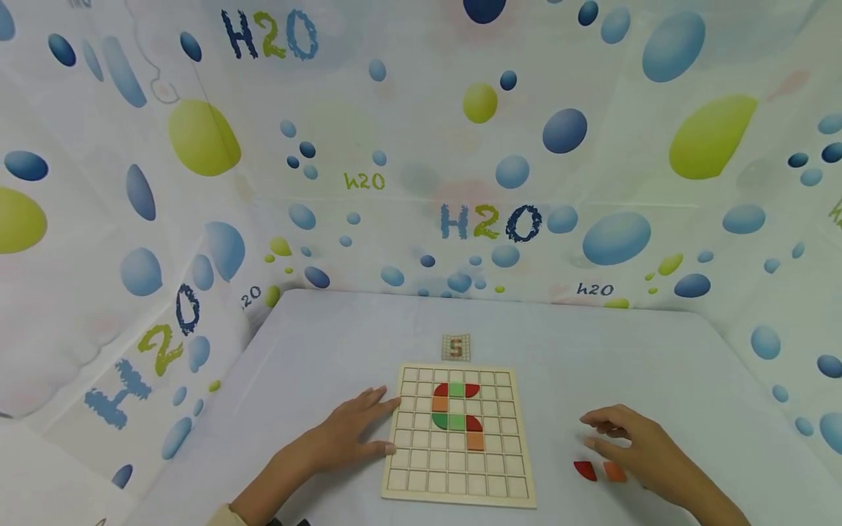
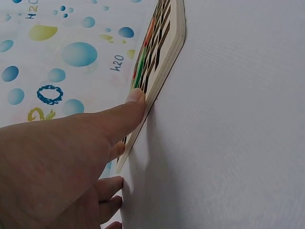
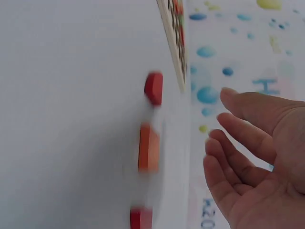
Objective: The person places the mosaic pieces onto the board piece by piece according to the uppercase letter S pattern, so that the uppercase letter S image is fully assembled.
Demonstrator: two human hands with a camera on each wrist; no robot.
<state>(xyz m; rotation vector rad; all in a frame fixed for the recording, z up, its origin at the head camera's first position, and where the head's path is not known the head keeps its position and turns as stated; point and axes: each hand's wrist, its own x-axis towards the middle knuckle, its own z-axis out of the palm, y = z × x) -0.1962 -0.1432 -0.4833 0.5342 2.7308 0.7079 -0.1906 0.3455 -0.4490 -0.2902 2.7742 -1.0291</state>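
Note:
A wooden grid board (image 1: 460,493) lies on the table with red, green and orange tiles set in several cells in a curving shape. My left hand (image 1: 355,431) rests at its left side, fingers spread, with the thumb (image 2: 136,98) on the rim. Over the table to the right of the board, my right hand (image 1: 634,446) hovers with loosely bent fingers and nothing in its grasp. Just below it lie a red quarter-round tile (image 1: 585,470) and an orange square tile (image 1: 615,472). Another red tile (image 3: 141,218) shows at the bottom of the right wrist view.
Beyond the board's far edge lies a small pattern card (image 1: 456,348) showing an S-like figure on a grid. A white cloth covers the table (image 1: 316,336). Printed sheeting (image 1: 421,146) with blue and green drops hangs behind and at the sides.

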